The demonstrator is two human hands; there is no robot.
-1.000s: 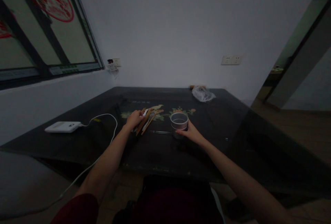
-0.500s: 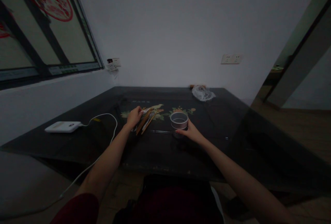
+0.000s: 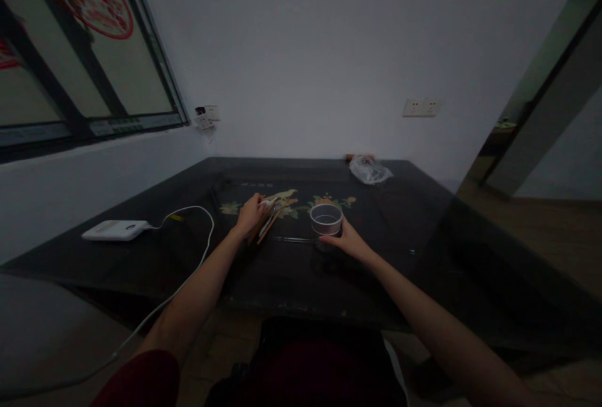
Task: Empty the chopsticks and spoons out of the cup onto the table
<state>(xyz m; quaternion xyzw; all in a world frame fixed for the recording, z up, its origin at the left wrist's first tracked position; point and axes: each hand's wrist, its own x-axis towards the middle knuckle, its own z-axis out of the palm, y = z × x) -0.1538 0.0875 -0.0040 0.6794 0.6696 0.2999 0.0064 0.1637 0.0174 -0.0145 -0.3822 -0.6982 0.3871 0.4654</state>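
My left hand (image 3: pixel 249 213) is closed round a bundle of thin wooden sticks (image 3: pixel 271 217) that fan out to the right over the dark table (image 3: pixel 423 225). Something white shows among the sticks near my fingers. My right hand (image 3: pixel 347 241) grips the side of a small round metal cup (image 3: pixel 325 219), which stands upright on the table just right of the sticks. A thin dark rod (image 3: pixel 294 239) lies flat on the table between my hands.
A white flat device (image 3: pixel 115 229) with a white cable (image 3: pixel 195 237) lies at the table's left. A crumpled clear plastic bag (image 3: pixel 369 170) sits at the far edge by the wall. Wall sockets (image 3: pixel 421 107) are behind; a window is on the left.
My left hand has shifted slightly forward and right with the sticks, drawing them closer together. The right hand and the cup have stayed in place.
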